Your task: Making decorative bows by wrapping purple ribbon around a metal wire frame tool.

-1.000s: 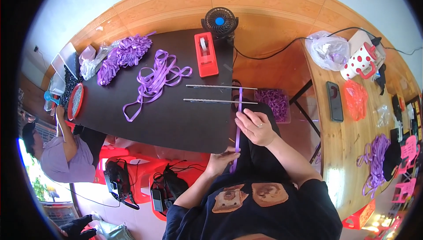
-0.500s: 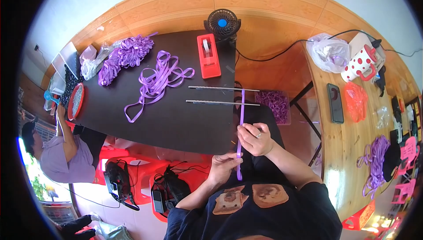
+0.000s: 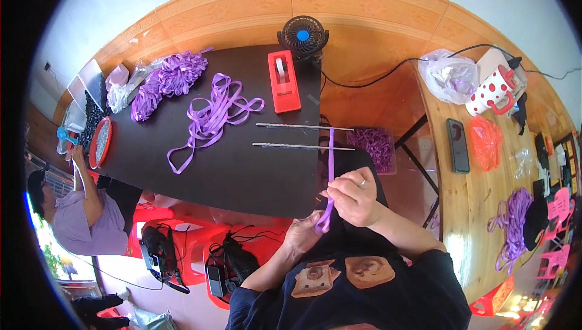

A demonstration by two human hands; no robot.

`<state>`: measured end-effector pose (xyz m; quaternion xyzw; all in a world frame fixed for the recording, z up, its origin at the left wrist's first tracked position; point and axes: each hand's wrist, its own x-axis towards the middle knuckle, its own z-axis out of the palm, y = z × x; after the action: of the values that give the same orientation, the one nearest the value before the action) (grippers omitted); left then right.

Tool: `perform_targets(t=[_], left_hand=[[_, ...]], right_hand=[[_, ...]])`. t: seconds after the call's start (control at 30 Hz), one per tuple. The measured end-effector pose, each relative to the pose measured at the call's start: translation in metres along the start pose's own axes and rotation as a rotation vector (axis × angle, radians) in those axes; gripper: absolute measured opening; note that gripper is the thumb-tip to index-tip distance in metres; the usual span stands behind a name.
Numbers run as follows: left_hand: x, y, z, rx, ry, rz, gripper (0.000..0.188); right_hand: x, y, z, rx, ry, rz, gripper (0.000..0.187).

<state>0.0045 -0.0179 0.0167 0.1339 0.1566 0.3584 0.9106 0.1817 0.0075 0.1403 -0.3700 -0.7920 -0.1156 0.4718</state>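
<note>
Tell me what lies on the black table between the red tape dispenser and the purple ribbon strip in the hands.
In the head view, two thin metal rods lie across the table between the red tape dispenser and the purple ribbon strip.

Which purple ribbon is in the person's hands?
The straight strip of purple ribbon at the black table's near edge, pinched by both hands. The loose ribbon tangle lies untouched mid-table, and the ribbon heap sits farther back.

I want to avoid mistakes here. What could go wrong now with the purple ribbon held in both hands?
The ribbon strip stretches up across two thin rods at the table edge; a pull might drag them off. The right hand and left hand pinch it near its lower end, so it may slip free. The loose ribbon pile lies close and could tangle.
</note>
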Motion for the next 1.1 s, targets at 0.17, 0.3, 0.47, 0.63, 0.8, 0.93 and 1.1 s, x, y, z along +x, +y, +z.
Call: perform_targets(t=[0.17, 0.3, 0.47, 0.63, 0.8, 0.93, 1.1], left_hand=[[0.026, -0.005, -0.018, 0.115, 0.240, -0.085, 0.030], [0.057, -0.016, -0.018, 0.219, 0.162, -0.033, 0.031], [0.086, -0.027, 0.006, 0.252, 0.318, -0.010, 0.030], [0.115, -0.016, 0.027, 0.449, 0.350, 0.204, 0.032], [0.144, -0.015, 0.033, 0.634, 0.448, 0.618, 0.037], [0.160, -0.012, 0.037, 0.611, 0.502, 0.676, 0.042], [0.179, 0.001, 0.056, 0.736, 0.430, 0.893, 0.042]], right_hand=[[0.028, 0.024, -0.010, 0.149, -0.009, 0.121, 0.022], [0.062, 0.066, -0.006, 0.261, 0.000, 0.276, 0.017], [0.076, 0.132, 0.020, 0.854, 0.025, 0.887, 0.011], [0.054, 0.169, 0.054, 1.142, 0.158, 1.155, 0.010], [0.017, 0.187, 0.079, 1.144, 0.066, 1.356, 0.012], [-0.011, 0.185, 0.100, 1.227, 0.063, 1.486, 0.017], [-0.037, 0.161, 0.103, 1.230, 0.128, 1.679, 0.015]])
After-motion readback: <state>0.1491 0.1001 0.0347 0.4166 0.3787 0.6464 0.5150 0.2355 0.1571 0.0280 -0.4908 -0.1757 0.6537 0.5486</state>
